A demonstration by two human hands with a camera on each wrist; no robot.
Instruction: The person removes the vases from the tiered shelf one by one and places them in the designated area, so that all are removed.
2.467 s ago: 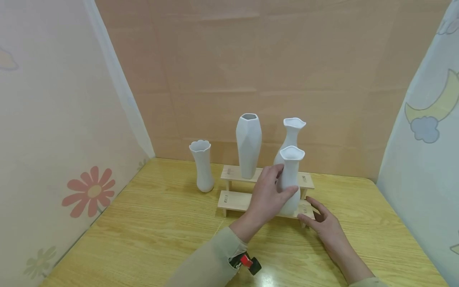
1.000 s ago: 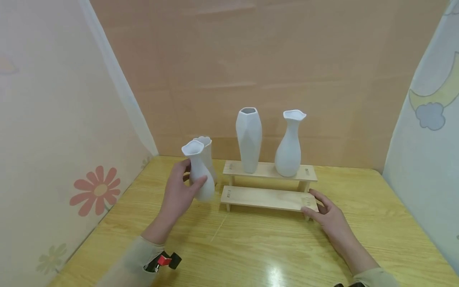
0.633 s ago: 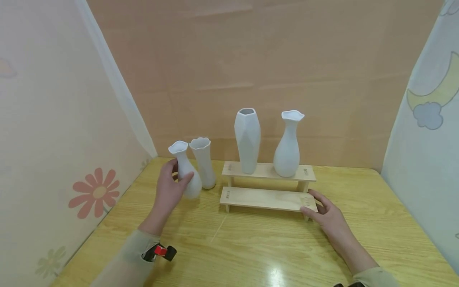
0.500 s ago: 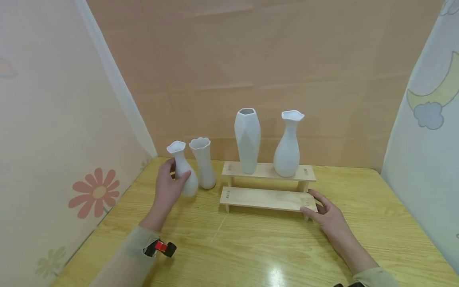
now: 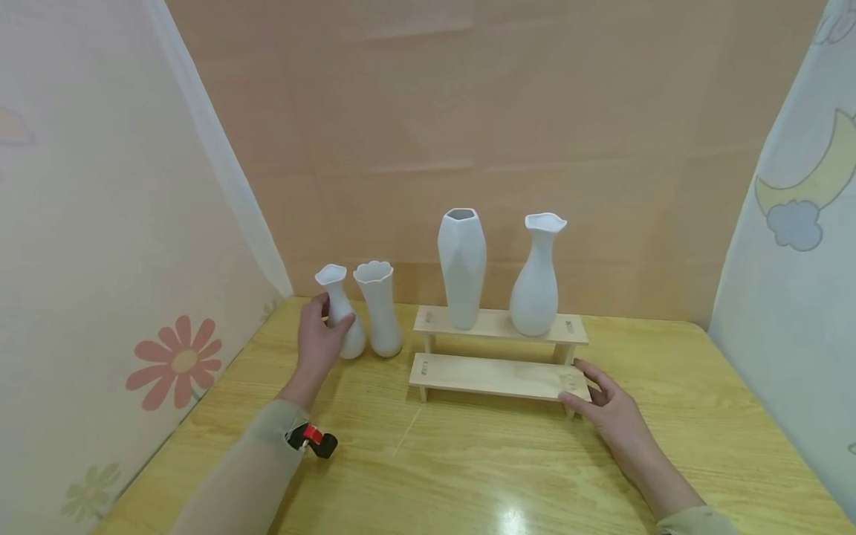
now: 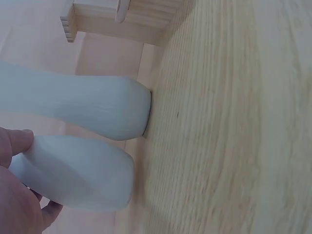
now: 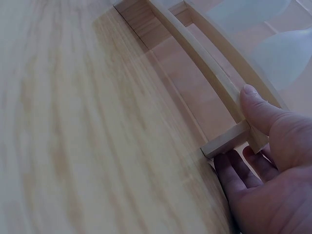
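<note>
While the person's left hand (image 5: 317,342) holds a small white flared-rim vase (image 5: 340,305) at the far left of the worktop (image 5: 401,475), the right hand (image 5: 611,412) grips the near right end of a two-tier pale wooden stand (image 5: 491,375). The left thumb and fingers are clamped on the vase between neck and belly, probably because the narrowing there gives a secure hold and leaves the base free to sit flat. The vase is roughly upright, though whether its base touches the worktop cannot be told for certain. Just to its right, on the worktop, stands a white scalloped-rim vase (image 5: 381,316), close enough that the small one seems meant to pair with it. On the right, the thumb rests at the front edge of the lower shelf and the fingers curl by its end leg (the right wrist view shows this best), a hold that looks intended to stop the stand shifting. Two taller white vases are upright on the upper shelf: a faceted vase (image 5: 461,267) left of the middle and a round-bellied, wavy-rim vase (image 5: 535,297) towards the right, set apart, perhaps so that neither knocks the other.
</note>
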